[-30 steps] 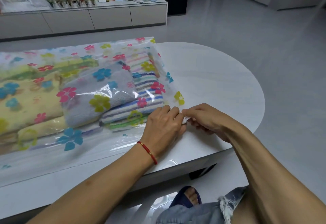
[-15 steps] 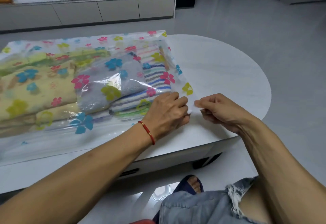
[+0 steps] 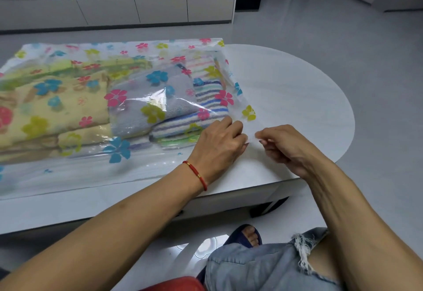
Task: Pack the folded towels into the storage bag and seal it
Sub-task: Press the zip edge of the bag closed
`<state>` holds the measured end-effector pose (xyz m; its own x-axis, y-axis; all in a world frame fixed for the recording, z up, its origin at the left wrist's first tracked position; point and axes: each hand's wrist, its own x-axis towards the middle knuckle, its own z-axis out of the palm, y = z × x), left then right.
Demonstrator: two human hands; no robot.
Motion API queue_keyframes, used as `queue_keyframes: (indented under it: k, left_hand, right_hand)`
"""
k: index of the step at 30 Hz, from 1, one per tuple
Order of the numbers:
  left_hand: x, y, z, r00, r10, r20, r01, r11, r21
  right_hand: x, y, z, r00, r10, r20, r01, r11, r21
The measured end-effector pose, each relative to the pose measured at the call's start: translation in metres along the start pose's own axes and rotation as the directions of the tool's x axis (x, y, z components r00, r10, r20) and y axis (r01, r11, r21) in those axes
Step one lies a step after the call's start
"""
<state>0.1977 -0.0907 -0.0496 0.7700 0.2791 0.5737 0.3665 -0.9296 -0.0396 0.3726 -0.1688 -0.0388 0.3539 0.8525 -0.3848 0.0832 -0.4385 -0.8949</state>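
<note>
A clear storage bag (image 3: 68, 171) printed with coloured flowers lies flat on the white table (image 3: 297, 98). Inside it I see a yellow towel (image 3: 52, 107), a grey towel (image 3: 137, 116) and a striped towel (image 3: 206, 98), all folded. My left hand (image 3: 219, 146), with a red string bracelet on the wrist, presses on the bag's near right corner. Just right of it, my right hand (image 3: 281, 144) pinches the bag's clear edge between thumb and fingers. The edge stretches between both hands.
The table's rounded right end (image 3: 332, 130) is bare. A long low cabinet (image 3: 137, 11) with plants and small ornaments stands at the back. Grey floor (image 3: 366, 61) spreads to the right. My knee in torn jeans (image 3: 263, 265) and a sandalled foot (image 3: 247, 235) show below the table edge.
My hands were together on the bag's corner. The right hand has drawn a little to the right, so a gap with the clear edge shows between them. My head view has shifted left.
</note>
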Motion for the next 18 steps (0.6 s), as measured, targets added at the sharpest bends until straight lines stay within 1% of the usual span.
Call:
queue_keyframes:
  k: [9,12,14,15,16,17,18]
  left_hand:
    - [-0.056,-0.037,-0.026,0.996,-0.057,0.066,0.058,0.998,-0.013]
    - [-0.081,-0.054,-0.034,0.991,-0.107,0.079,0.108,0.994,-0.007]
    - [-0.092,-0.058,-0.037,0.985,-0.15,0.079,0.152,0.988,-0.018]
    - [-0.094,-0.057,-0.037,0.982,-0.176,0.071,0.178,0.984,-0.03]
    - [-0.094,-0.055,-0.037,0.977,-0.203,0.063,0.206,0.977,-0.049]
    - [-0.094,-0.053,-0.037,0.971,-0.231,0.055,0.234,0.97,-0.07]
    - [-0.093,-0.051,-0.037,0.966,-0.255,0.046,0.259,0.962,-0.088]
  right_hand:
    - [-0.007,0.003,0.0,0.992,0.03,-0.124,-0.023,0.998,0.062]
    - [-0.009,0.003,0.0,0.98,0.025,-0.195,-0.021,0.999,0.025]
    - [-0.011,0.003,0.004,0.966,-0.011,-0.258,-0.014,0.995,-0.096]
    - [-0.013,0.005,0.006,0.954,-0.051,-0.296,-0.012,0.978,-0.206]
    - [-0.015,0.008,0.009,0.928,-0.119,-0.353,-0.014,0.937,-0.35]
    - [-0.019,0.01,0.013,0.877,-0.23,-0.422,-0.023,0.857,-0.515]
    - [-0.024,0.012,0.021,0.798,-0.395,-0.456,-0.015,0.742,-0.671]
